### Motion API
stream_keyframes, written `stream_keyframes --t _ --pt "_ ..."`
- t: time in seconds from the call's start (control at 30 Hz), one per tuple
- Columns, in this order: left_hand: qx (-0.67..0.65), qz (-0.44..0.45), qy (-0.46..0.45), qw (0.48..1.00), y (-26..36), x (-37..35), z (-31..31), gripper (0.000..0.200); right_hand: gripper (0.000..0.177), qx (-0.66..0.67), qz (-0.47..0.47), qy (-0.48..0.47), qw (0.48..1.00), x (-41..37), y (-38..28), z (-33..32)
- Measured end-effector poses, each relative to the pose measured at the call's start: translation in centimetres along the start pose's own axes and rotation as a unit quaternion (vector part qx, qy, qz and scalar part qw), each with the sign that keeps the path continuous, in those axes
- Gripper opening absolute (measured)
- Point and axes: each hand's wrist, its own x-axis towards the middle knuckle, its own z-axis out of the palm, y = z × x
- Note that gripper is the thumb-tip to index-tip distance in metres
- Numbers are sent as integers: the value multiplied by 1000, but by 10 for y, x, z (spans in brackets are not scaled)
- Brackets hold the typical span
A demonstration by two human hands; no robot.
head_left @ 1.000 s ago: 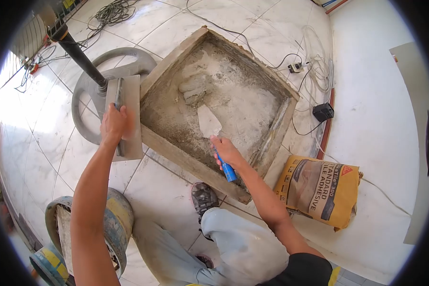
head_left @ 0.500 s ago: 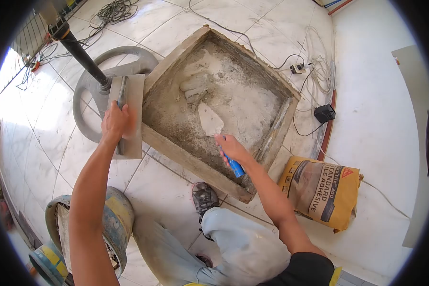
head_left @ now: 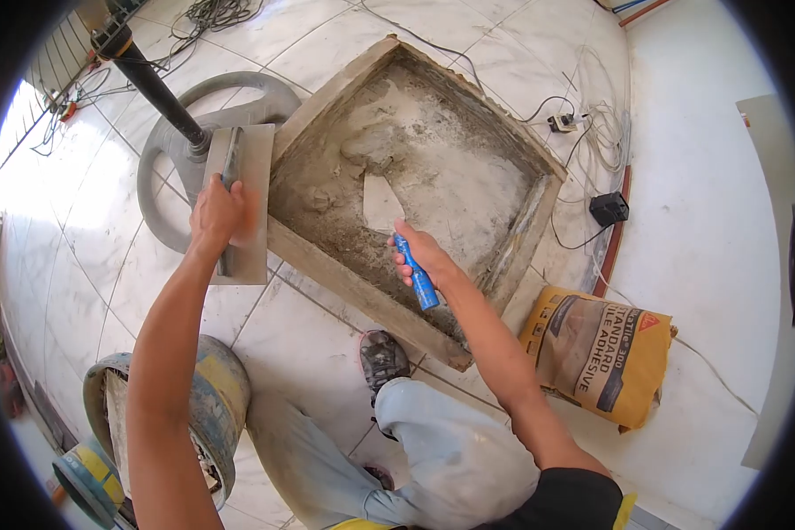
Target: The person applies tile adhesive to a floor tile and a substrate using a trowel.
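My right hand (head_left: 424, 256) grips the blue handle of a pointed trowel (head_left: 382, 205), whose mortar-coated blade lies inside a square wooden mixing box (head_left: 327, 261) smeared with grey mortar. A lump of mortar (head_left: 375, 141) sits just beyond the blade tip. My left hand (head_left: 216, 216) holds the handle of a flat rectangular float (head_left: 252, 190), held level right beside the box's left wall.
A grey round fan base with a black pole (head_left: 163, 102) stands behind the float. A yellow tile adhesive bag (head_left: 596, 353) lies at the right. Dirty buckets (head_left: 212, 406) stand at lower left. Cables, a plug strip (head_left: 564, 122) and a black adapter (head_left: 608, 208) lie beyond the box. My shoe (head_left: 382, 358) rests near the box's front corner.
The trowel blade has shifted left and towards the mortar lump, the handle swinging more upright in my right hand. The float stays beside the box.
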Motion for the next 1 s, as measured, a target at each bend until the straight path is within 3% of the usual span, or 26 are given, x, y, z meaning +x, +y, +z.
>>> stream_keyframes --t 0.13,0.2,0.27,0.3,0.37,0.5,0.57,0.67,0.77,0.87,0.93,0.97,1.0 --pt "3 -1 7 1000 -3 1 1 46 43 57 -28 17 998 -21 12 5" --pt "1 1 21 1000 -1 0 2 45 42 21 -28 6 999 -17 19 -3" --pt "5 1 23 1000 0 -1 2 45 42 -230 -55 109 966 -19 10 11" --pt "8 -1 24 1000 0 -1 3 45 42 -227 -55 112 966 -23 8 18" --pt "6 -1 15 1000 1 -2 1 45 41 -389 -50 195 899 -31 3 27" --pt "1 0 25 1000 0 -1 2 45 38 -396 -77 201 893 -54 23 14" --pt "-2 0 25 1000 0 -1 2 44 37 -128 12 115 985 -74 34 2" --pt "-3 6 28 1000 -5 0 4 44 35 -111 8 89 990 -46 24 -12" --pt "2 11 28 1000 -2 -1 3 44 37 -111 -53 54 991 22 -18 19" --pt "5 13 24 1000 -1 -2 6 43 36 -225 -101 125 961 32 -7 36" --pt "-1 10 41 999 -2 0 2 43 39 -515 -194 241 800 44 6 41" --pt "2 11 33 999 -2 -3 1 42 39 -510 -191 240 804 28 5 49" --pt "2 15 25 1000 0 -3 0 42 40 -391 -130 158 897 7 -1 48"
